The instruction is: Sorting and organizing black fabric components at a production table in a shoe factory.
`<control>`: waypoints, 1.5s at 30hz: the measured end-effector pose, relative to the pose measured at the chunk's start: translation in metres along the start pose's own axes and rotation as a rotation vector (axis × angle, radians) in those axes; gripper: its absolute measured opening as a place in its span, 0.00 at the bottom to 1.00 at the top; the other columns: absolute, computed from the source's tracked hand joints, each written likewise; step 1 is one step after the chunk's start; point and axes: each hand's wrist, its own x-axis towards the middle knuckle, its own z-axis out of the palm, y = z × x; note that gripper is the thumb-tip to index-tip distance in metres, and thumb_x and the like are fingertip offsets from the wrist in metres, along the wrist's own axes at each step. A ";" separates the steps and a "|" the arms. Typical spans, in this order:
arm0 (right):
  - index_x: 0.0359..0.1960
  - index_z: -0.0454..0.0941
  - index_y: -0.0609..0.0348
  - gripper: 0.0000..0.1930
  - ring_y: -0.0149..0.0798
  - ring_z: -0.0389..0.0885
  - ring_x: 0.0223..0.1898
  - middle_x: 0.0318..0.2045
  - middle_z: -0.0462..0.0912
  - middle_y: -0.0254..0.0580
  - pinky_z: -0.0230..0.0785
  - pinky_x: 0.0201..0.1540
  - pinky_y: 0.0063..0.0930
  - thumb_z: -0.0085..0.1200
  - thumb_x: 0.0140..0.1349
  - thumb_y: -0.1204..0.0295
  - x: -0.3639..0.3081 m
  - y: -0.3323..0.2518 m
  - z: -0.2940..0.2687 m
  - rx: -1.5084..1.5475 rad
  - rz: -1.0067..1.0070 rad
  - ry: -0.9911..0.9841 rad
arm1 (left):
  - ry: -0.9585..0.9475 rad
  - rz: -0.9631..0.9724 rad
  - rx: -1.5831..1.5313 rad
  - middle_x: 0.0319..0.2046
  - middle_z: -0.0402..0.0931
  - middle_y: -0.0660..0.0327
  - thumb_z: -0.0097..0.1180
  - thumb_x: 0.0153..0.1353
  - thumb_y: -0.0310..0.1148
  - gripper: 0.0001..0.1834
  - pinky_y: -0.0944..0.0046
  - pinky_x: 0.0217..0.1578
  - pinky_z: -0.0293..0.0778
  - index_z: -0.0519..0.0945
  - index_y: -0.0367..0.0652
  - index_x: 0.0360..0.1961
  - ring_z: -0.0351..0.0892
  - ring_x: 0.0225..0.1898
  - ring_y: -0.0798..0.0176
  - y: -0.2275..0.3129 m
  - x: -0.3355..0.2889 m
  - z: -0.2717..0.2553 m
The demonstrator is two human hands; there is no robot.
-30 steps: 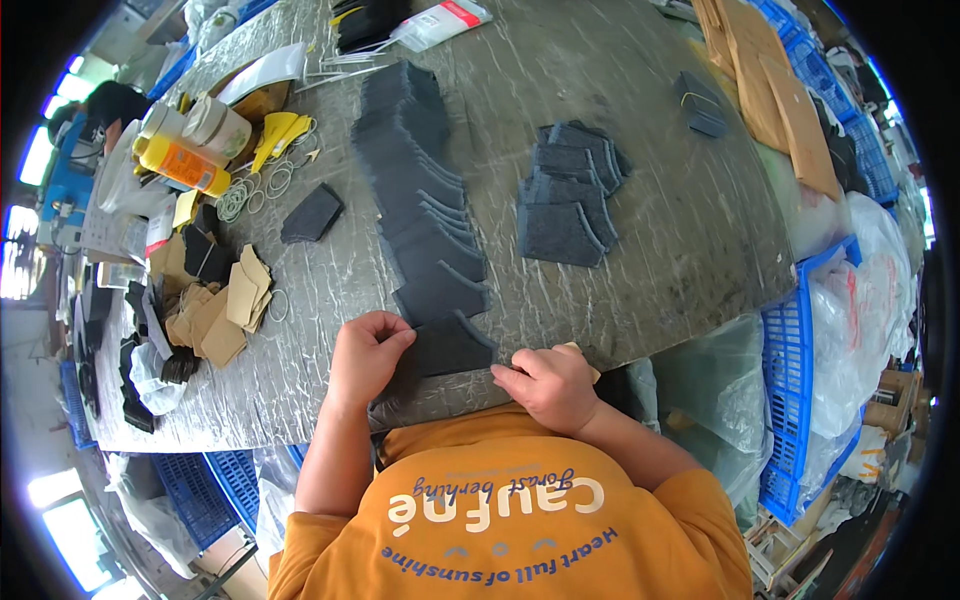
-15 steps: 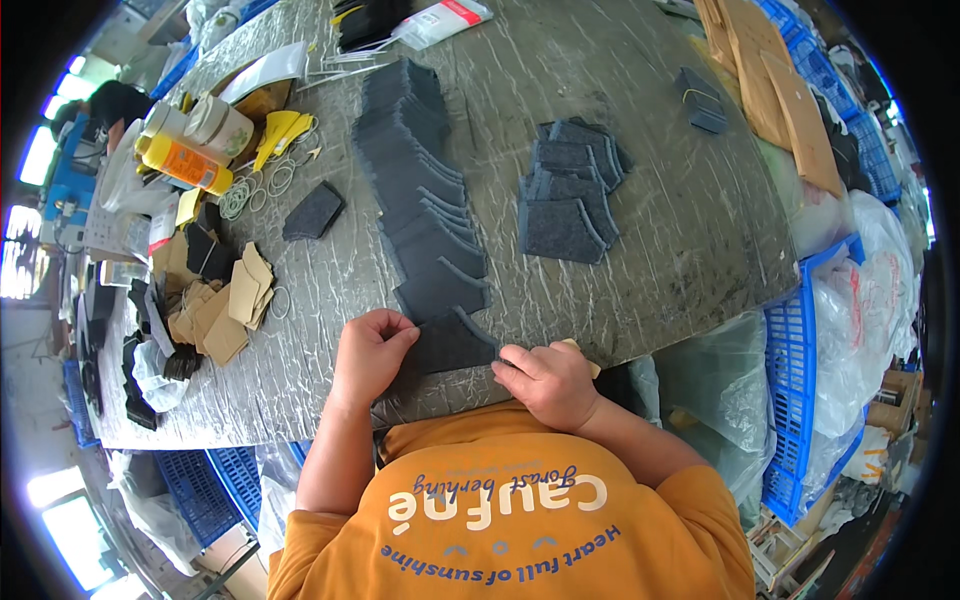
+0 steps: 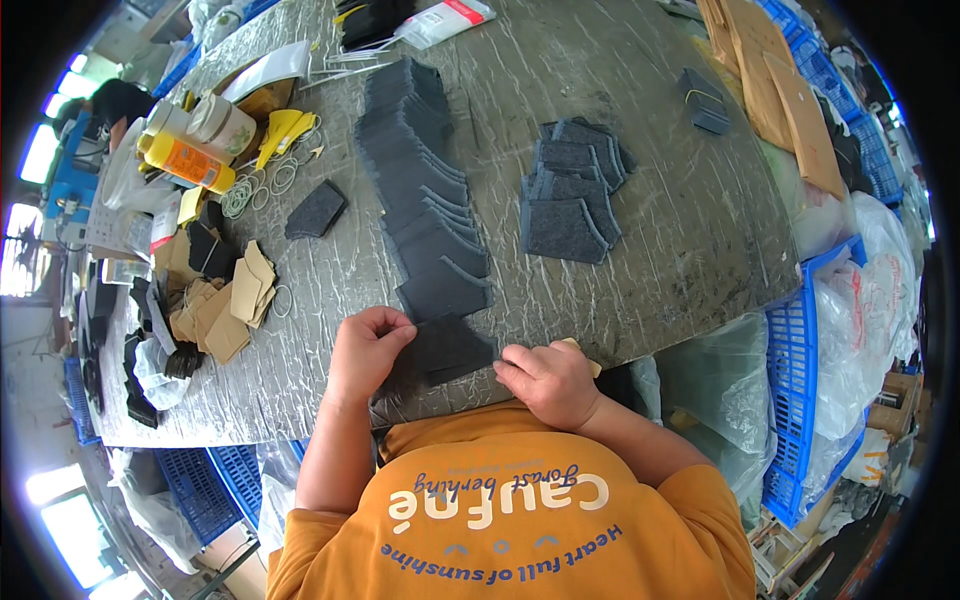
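At the table's near edge lies a dark grey fabric piece (image 3: 455, 352), partly blurred beside my left hand. My left hand (image 3: 365, 352) is closed in a pinch at its upper left corner. My right hand (image 3: 552, 384) has its fingers curled, their tips at the piece's right edge. A small pale beige thing (image 3: 597, 369) pokes out by the right knuckles; what it is, I cannot make out. Just beyond my hands, a long overlapping row of dark grey fabric pieces (image 3: 415, 215) runs away across the table.
Right of the row sits a smaller stack of dark cut pieces (image 3: 565, 228), with a banded bundle (image 3: 705, 102) farther off. Leftward are a single dark piece (image 3: 315, 210), tan card pieces (image 3: 225, 310), rubber bands (image 3: 240, 195) and an orange-yellow bottle (image 3: 185, 163). Blue crates (image 3: 790, 400) stand at right.
The fabric piece between my hands has shifted; its curved upper edge no longer shows, and a dark blurred patch now appears beside my left hand. Both hands stay almost in place.
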 end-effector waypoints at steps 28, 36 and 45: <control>0.27 0.79 0.55 0.03 0.30 0.72 0.20 0.35 0.78 0.29 0.62 0.23 0.27 0.55 0.50 0.72 0.001 0.000 0.000 -0.030 -0.027 0.008 | 0.099 0.001 0.088 0.18 0.74 0.68 0.60 0.51 0.26 0.04 0.73 0.24 0.66 0.79 0.36 0.25 0.69 0.22 0.76 -0.004 -0.022 0.007; 0.27 0.81 0.55 0.03 0.27 0.70 0.19 0.41 0.81 0.26 0.60 0.21 0.25 0.57 0.50 0.73 0.001 0.001 0.001 -0.041 -0.034 -0.015 | 0.098 -0.003 0.128 0.17 0.75 0.65 0.60 0.49 0.26 0.04 0.71 0.24 0.67 0.80 0.36 0.24 0.71 0.21 0.75 -0.004 -0.022 0.006; 0.28 0.80 0.53 0.03 0.27 0.71 0.19 0.41 0.81 0.25 0.61 0.22 0.25 0.56 0.51 0.72 0.001 0.003 0.000 -0.036 -0.035 -0.095 | 0.045 0.052 0.360 0.20 0.79 0.54 0.60 0.48 0.29 0.06 0.64 0.27 0.73 0.81 0.37 0.26 0.78 0.22 0.61 0.002 -0.021 0.003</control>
